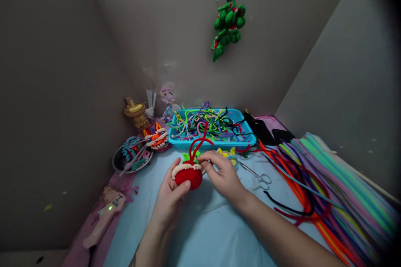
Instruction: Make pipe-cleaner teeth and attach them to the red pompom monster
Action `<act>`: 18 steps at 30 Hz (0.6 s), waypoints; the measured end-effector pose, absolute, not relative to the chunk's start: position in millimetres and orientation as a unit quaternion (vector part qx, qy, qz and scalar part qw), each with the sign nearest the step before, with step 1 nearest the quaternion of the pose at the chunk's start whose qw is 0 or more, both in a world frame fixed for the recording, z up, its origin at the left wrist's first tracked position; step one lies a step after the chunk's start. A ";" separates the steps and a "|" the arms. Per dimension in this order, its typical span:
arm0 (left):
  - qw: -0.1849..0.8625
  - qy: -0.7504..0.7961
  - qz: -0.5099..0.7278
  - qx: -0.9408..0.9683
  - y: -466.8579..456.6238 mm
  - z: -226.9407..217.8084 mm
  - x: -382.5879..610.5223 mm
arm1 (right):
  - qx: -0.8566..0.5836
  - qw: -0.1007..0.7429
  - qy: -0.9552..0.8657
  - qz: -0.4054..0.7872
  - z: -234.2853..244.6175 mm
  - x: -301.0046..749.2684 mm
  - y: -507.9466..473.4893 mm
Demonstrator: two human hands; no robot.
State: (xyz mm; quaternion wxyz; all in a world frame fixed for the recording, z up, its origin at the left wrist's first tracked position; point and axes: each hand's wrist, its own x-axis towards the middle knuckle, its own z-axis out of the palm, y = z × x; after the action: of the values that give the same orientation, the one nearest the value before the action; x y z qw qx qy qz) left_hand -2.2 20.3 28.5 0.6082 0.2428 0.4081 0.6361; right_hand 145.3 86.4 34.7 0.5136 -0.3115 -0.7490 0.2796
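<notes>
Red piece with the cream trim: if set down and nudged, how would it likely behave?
The red piece would probably roll or rock, given its rounded outline. Its red stems likely bend yet hold shape, since their free ends arch upward. It may be light: the left hand leaves much of it uncovered.

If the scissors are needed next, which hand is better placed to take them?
Probably the right hand: it is nearer the scissors, while the left hand holds the red ball.

I see a green ornament (230,18) hanging high — a metal bowl (118,161) off left. A pink device (100,224) shows a green light.
</notes>
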 end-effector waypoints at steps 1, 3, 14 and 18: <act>0.614 0.403 0.639 0.231 20.2 30.0 -1.8 | -0.319 0.519 -0.741 0.283 35.8 146.0 86.4; 0.620 0.394 0.643 0.218 19.6 32.4 -1.2 | -0.323 0.521 -0.743 0.270 37.7 146.6 86.0; 0.600 0.418 0.625 0.273 18.8 23.8 -0.2 | -0.301 0.482 -0.798 0.199 37.4 142.3 81.0; 0.582 0.431 0.627 0.285 19.5 24.3 0.4 | -0.310 0.476 -0.789 0.233 36.5 141.2 81.0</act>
State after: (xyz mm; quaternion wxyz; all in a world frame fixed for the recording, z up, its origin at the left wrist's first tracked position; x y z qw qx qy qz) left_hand 0.4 19.5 24.3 0.5824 0.2854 0.4313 0.6271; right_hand 141.2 81.0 36.5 0.4761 -0.3097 -0.7893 0.2333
